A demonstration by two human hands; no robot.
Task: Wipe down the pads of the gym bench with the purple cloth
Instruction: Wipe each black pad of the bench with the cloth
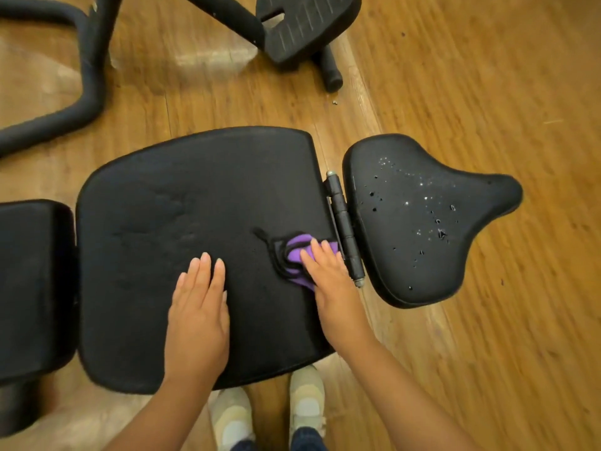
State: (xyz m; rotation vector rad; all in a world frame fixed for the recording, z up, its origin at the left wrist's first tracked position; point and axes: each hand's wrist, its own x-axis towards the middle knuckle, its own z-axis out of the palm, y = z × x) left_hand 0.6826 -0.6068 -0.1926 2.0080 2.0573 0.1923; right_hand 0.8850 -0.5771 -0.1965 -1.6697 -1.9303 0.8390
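The gym bench's large black middle pad (182, 229) fills the centre of the head view. My right hand (328, 275) presses a bunched purple cloth (297, 253) flat against that pad near its right edge, beside the metal hinge (344, 229). My left hand (198, 307) lies flat on the same pad, fingers together, holding nothing. To the right is the smaller saddle-shaped seat pad (419, 219), dotted with droplets or small marks. A third black pad (32, 281) shows at the left edge.
The bench stands on a wooden floor (487, 92). A black footrest with a ribbed plate (302, 24) and a curved padded bar (81, 76) lie beyond the bench. My two light shoes (270, 415) stand just under the pad's near edge.
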